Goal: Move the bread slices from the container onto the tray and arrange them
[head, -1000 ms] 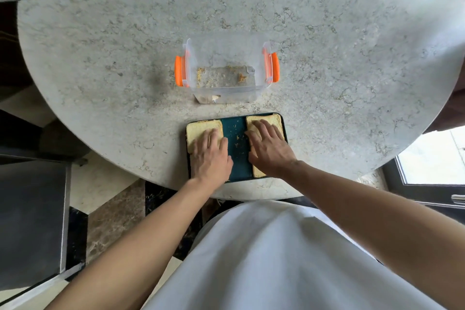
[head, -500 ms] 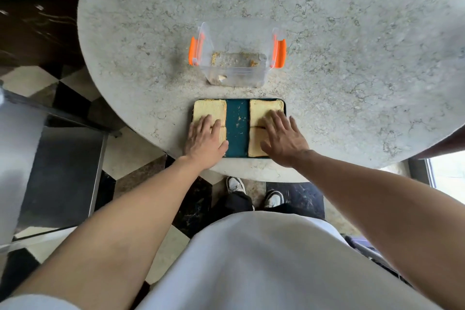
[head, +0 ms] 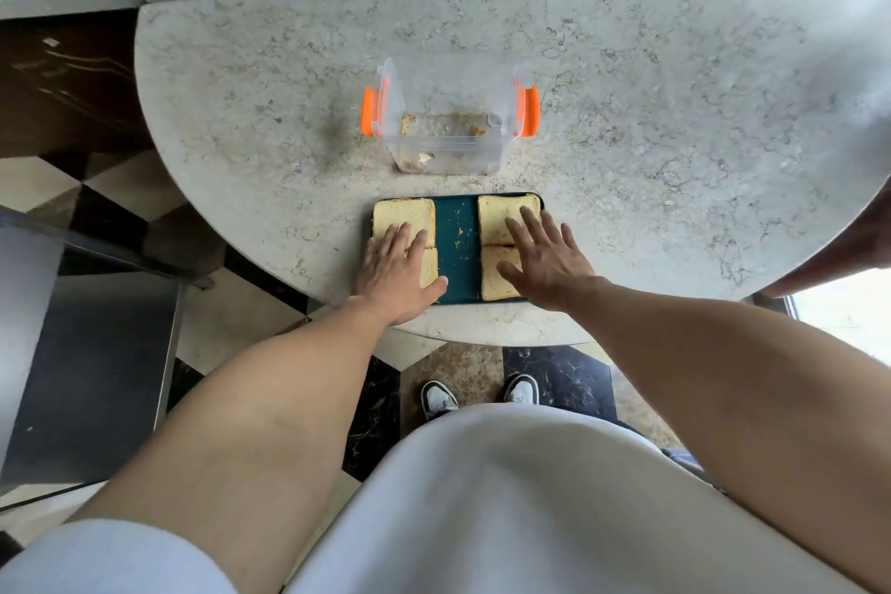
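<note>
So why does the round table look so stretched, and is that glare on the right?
Head view: the wide-angle lens bows the round grey marble table and swells the forearms. Daylight blows out the window corner at far right and hazes the table's upper right. The clear plastic container with orange clips and the bread slices stay sharp.

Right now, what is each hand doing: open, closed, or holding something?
Left hand: open, flat on the left toasted bread slices.
Right hand: open, fingers spread over the right slices, holding nothing.
</note>
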`<state>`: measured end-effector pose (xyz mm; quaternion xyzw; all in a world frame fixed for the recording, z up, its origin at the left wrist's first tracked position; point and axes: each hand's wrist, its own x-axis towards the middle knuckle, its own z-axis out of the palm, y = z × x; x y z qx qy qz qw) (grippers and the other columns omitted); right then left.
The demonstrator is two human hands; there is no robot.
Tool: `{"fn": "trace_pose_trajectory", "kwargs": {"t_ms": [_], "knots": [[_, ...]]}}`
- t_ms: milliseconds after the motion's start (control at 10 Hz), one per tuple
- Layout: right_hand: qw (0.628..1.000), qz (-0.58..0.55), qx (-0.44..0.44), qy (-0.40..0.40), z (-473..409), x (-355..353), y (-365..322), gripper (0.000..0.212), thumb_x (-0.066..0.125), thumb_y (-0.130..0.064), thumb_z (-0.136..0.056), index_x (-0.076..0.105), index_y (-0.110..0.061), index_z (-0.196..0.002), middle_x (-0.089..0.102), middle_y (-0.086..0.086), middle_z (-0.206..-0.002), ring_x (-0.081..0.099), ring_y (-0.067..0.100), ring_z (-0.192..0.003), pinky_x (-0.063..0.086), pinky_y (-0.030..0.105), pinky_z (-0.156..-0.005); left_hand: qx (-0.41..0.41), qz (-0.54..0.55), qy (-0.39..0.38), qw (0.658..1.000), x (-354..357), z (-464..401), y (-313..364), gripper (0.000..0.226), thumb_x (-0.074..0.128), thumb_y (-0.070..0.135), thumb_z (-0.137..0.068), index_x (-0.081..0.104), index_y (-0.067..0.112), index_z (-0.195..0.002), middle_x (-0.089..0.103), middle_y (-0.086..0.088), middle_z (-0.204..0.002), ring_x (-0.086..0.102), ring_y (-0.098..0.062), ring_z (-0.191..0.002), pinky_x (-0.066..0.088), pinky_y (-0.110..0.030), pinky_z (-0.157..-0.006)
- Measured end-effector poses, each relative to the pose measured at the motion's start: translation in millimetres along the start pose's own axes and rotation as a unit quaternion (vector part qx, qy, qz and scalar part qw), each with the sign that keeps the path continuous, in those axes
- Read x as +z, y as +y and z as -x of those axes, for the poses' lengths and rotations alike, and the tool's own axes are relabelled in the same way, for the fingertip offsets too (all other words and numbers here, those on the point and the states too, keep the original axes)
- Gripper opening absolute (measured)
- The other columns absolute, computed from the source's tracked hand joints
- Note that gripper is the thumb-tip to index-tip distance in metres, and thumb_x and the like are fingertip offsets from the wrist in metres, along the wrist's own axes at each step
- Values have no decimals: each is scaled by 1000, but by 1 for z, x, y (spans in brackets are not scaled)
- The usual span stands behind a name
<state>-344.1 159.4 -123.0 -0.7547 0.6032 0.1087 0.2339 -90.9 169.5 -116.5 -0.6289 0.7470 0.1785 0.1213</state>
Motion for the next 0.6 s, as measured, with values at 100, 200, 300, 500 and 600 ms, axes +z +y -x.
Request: {"fn": "trace_pose_trajectory", "kwargs": {"t_ms": [100,200,300,500,600], "knots": [[1000,8,-7,-23,3,8,-12,78,27,-58,-102,-6,-22,-163,-15,7,-171,-15,31,-157,-2,52,-127,9,10,-10,1000,3,7,-4,85,39,64,-92,8,19,-157,2,-10,-168,-3,-27,-153,2,-51,-123],[1000,17,-8,-24,4,12,-16,78,28,-57,-102,-6,-22,-163,-14,8,-171,-15,31,-157,-2,52,-127,3,14,-7,1000,2,9,-9,84,39,63,-92,10,19,-157,3,-9,-168,-3,-26,-153,1,-51,-123],[1000,5,-12,-12,2,0,-23,74,35,-52,-102,7,-19,-163,-3,11,-172,-5,34,-158,4,52,-127,6,9,18,1000,-10,9,-12,76,41,60,-92,27,16,-153,21,-11,-164,12,-27,-152,10,-50,-123],[993,54,22,-102,-21,-66,-37,52,53,-38,-98,51,-11,-142,53,14,-144,54,35,-128,50,47,-102,25,82,0,996,-71,-5,-7,54,49,58,-88,59,20,-125,65,-4,-126,60,-26,-110,50,-39,-90],[977,63,48,-197,-31,-104,-42,49,55,-39,-98,58,-10,-137,64,11,-134,64,31,-117,55,43,-93,14,68,-113,991,-103,-15,-6,56,55,59,-82,59,24,-126,63,-3,-128,59,-25,-110,51,-38,-90]]}}
